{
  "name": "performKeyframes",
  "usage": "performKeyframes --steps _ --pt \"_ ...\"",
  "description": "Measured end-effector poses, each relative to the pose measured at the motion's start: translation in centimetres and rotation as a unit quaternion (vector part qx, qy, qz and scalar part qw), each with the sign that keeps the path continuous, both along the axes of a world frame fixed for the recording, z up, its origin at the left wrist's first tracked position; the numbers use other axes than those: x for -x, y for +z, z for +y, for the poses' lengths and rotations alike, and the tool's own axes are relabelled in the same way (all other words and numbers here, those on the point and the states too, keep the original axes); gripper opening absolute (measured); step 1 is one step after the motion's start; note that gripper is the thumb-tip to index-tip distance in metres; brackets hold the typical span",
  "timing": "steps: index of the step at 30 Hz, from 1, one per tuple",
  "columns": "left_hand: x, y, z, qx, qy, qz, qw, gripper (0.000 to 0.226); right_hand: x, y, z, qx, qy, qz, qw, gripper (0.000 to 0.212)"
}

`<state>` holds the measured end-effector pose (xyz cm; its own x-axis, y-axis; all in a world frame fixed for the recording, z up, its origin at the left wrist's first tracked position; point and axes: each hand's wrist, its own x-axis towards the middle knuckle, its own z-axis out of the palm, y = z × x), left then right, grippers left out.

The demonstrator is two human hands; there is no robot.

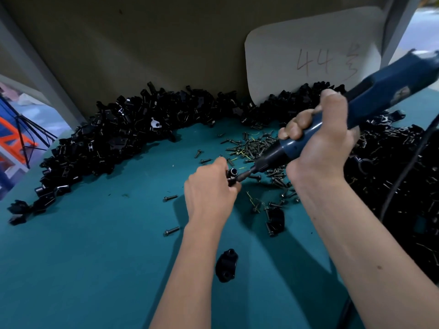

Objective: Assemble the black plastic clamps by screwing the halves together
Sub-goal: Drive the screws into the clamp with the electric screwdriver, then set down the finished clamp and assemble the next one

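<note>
— What are your hands doing?
— My left hand (209, 186) grips the black clamp (231, 175) above the teal table (95, 257); my right hand (318, 141) grasps the blue electric screwdriver (356, 110), bit touching the clamp, screws (256, 143) just beside

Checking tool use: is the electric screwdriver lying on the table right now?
No, the right hand grips the blue electric screwdriver, its tip at the clamp held by the left hand.

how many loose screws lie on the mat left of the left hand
4: two above the left hand, one beside it, one by the forearm. More lie right.
</note>
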<state>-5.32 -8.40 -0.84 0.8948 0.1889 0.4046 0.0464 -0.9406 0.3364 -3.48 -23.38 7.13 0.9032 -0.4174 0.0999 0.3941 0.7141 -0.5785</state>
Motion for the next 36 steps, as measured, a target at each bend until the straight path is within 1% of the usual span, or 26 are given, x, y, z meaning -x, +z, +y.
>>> performKeyframes --steps 1,2,4,6,8,9,10,11,13,14,15,17,19,21,22,23,24,25,26,28,30,31,32,33,34,36 --pt "0.0 0.0 0.5 0.027 0.004 0.000 1.000 0.033 0.1 0.0 0.1 0.004 0.004 0.000 1.000 0.025" --pt "-0.1 0.1 1.0 0.082 0.000 -0.007 0.997 0.032 0.1 0.1 0.3 -0.015 0.017 0.011 1.000 0.025" --pt "0.1 0.3 1.7 0.229 -0.013 -0.039 0.973 0.026 0.1 0.0 0.0 -0.080 0.059 0.032 0.994 0.035" --pt "0.0 0.6 2.2 0.283 -0.001 -0.065 0.957 0.022 -0.2 0.0 -0.5 -0.100 0.081 0.068 0.989 0.044" --pt "-0.2 0.7 2.8 0.350 0.011 -0.049 0.935 0.027 -0.5 -0.3 -0.6 -0.079 0.096 0.104 0.987 0.050" --pt "-0.2 0.8 3.1 0.416 0.008 -0.034 0.909 0.030 -0.7 -0.5 -0.6 -0.059 0.103 0.121 0.985 0.053" --pt "-0.2 1.0 3.4 0.493 -0.001 -0.018 0.870 0.031 -0.8 -0.6 -0.5 -0.034 0.113 0.136 0.984 0.056" --pt "0.0 1.3 3.7 0.574 -0.015 -0.001 0.819 0.029 -0.9 -0.6 -0.4 -0.003 0.126 0.149 0.981 0.056" --pt "0.3 1.7 4.2 0.712 -0.061 0.041 0.698 0.032 -1.1 -0.9 0.1 0.093 0.158 0.182 0.966 0.049" --pt "0.4 1.9 4.4 0.759 -0.082 0.058 0.644 0.033 -1.2 -1.2 0.4 0.156 0.178 0.196 0.952 0.042" --pt "0.4 2.0 4.6 0.788 -0.096 0.070 0.603 0.033 -1.2 -1.6 0.7 0.216 0.194 0.208 0.934 0.038" --pt "0.4 2.1 4.8 0.818 -0.104 0.078 0.560 0.033 -1.2 -2.9 1.4 0.330 0.199 0.219 0.897 0.034" --pt "0.5 2.2 4.9 0.833 -0.098 0.076 0.539 0.034 -1.1 -4.1 2.0 0.470 0.153 0.206 0.844 0.033" --pt "0.6 2.3 4.9 0.836 -0.090 0.077 0.536 0.034 -1.0 -5.0 2.3 0.626 0.071 0.186 0.754 0.037" --pt "0.6 2.3 4.9 0.835 -0.087 0.078 0.537 0.033 -0.9 -5.2 2.4 0.677 0.038 0.178 0.713 0.038" --pt "0.7 2.4 4.9 0.834 -0.084 0.076 0.540 0.033 -0.9 -5.4 2.4 0.703 0.019 0.172 0.690 0.038" --pt "0.7 2.5 4.7 0.830 -0.079 0.071 0.548 0.032 -0.8 -5.7 2.4 0.713 0.013 0.168 0.681 0.040" --pt "0.8 2.6 4.5 0.821 -0.070 0.063 0.563 0.031 -0.8 -5.9 2.4 0.717 0.017 0.167 0.677 0.042" --pt "0.8 2.8 4.2 0.803 -0.057 0.052 0.590 0.031 -0.8 -6.0 2.4 0.722 0.026 0.168 0.671 0.045" --pt "0.8 3.1 3.6 0.735 -0.033 0.034 0.677 0.032 -0.8 -5.6 2.2 0.737 0.037 0.167 0.654 0.045" --pt "0.6 3.5 2.4 0.648 -0.028 0.033 0.761 0.036 -0.9 -4.4 1.8 0.760 -0.009 0.140 0.634 0.041" --pt "0.6 3.8 1.6 0.610 -0.026 0.031 0.791 0.041 -0.9 -3.7 1.6 0.758 -0.023 0.113 0.642 0.040" --pt "0.5 4.1 0.5 0.586 -0.026 0.029 0.809 0.045 -0.8 -2.8 1.1 0.741 -0.007 0.082 0.666 0.037" --pt "0.4 4.4 -0.7 0.577 -0.029 0.030 0.815 0.050 -0.5 -1.9 0.7 0.715 0.035 0.046 0.697 0.029" --pt "0.3 4.6 -2.1 0.581 -0.038 0.039 0.812 0.056 -0.2 -1.1 0.1 0.699 0.074 0.015 0.711 0.022" --pt "0.1 5.3 -4.9 0.589 -0.055 0.067 0.803 0.069 0.3 0.0 -1.5 0.701 0.088 -0.016 0.708 0.016"
